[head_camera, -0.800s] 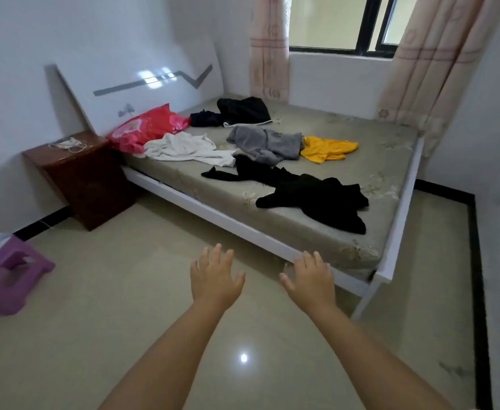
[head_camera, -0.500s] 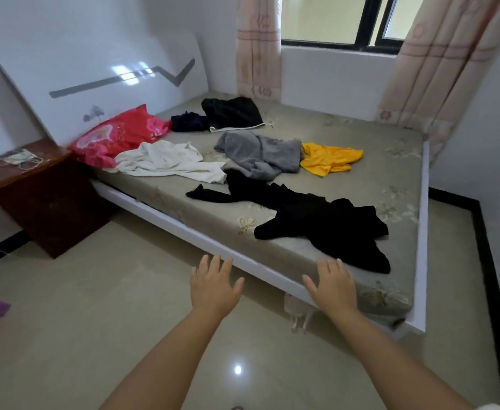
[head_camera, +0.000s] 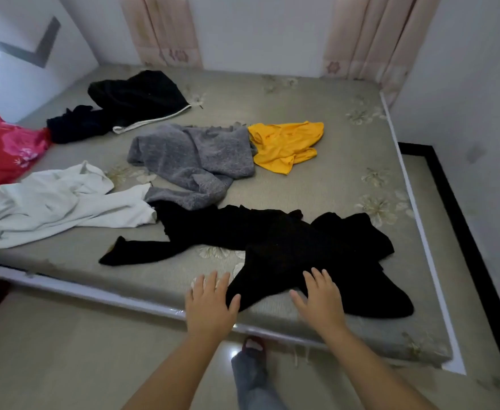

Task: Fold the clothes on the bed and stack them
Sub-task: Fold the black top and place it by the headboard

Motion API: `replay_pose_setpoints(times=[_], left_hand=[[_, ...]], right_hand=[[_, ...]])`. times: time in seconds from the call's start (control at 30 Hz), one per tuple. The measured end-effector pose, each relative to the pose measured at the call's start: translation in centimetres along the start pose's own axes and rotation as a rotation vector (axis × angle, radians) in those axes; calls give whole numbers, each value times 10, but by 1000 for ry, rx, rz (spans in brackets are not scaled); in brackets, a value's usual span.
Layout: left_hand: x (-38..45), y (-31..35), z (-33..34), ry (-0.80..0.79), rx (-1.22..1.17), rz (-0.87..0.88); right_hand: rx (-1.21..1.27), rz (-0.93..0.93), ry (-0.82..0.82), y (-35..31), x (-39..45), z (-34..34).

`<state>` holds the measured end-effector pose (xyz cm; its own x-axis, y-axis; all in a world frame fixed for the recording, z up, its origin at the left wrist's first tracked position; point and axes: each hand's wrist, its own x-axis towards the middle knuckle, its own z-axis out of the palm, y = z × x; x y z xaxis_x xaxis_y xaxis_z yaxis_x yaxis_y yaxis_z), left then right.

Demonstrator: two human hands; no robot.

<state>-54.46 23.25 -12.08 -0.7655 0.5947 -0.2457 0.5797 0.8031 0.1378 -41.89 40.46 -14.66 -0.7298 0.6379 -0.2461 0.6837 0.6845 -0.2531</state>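
Note:
Several loose garments lie on the bed's grey flowered mattress (head_camera: 346, 161). Nearest me sprawls a black long-sleeved garment (head_camera: 287, 241). Behind it lie a grey knit sweater (head_camera: 192, 155), a yellow top (head_camera: 284, 143), a white shirt (head_camera: 50, 199) at the left and a black piece with white trim (head_camera: 136, 96) at the back. My left hand (head_camera: 210, 303) hovers with straight fingers at the black garment's near left edge. My right hand (head_camera: 319, 300), fingers spread, is over its near hem. Neither hand holds anything.
A red flowered pillow (head_camera: 3, 143) lies at the bed's left end by the white headboard (head_camera: 21, 48). The white bed frame (head_camera: 95, 294) runs along the near edge. My foot and trouser leg (head_camera: 251, 368) stand on the tiled floor. Curtains (head_camera: 166, 28) hang behind.
I have stepped up to the bed. Both hands moved forward from over the floor to the near edge of the black garment, fingers still straight.

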Motion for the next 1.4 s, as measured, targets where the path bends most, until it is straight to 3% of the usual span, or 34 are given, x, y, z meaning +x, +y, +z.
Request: replay_pose_setpoints(times=[0.23, 0.4, 0.57, 0.67, 0.8, 0.9, 1.03, 1.13, 1.2, 1.4], left_hand=[[138, -4, 23, -155, 2, 49], [220, 18, 48, -229, -7, 197], [281, 65, 89, -248, -81, 386], [295, 86, 114, -312, -87, 503], [297, 95, 132, -338, -63, 489], [295, 95, 134, -329, -79, 519], [277, 98, 126, -347, -409, 526], [267, 99, 104, -421, -653, 476], [266, 99, 80, -387, -714, 433], [291, 93, -32, -29, -731, 433]], right_hand=[[-86, 184, -82, -2, 129, 17], [-115, 343, -171, 34, 191, 25], [-9, 396, -167, 54, 197, 52], [258, 397, -111, 51, 184, 65], [479, 496, 39, 44, 157, 66], [514, 580, 107, 42, 139, 62], [480, 608, 124, 44, 122, 54], [470, 532, 227, 41, 121, 40], [470, 470, 282, 38, 125, 27], [495, 212, 462, 22, 178, -51]])
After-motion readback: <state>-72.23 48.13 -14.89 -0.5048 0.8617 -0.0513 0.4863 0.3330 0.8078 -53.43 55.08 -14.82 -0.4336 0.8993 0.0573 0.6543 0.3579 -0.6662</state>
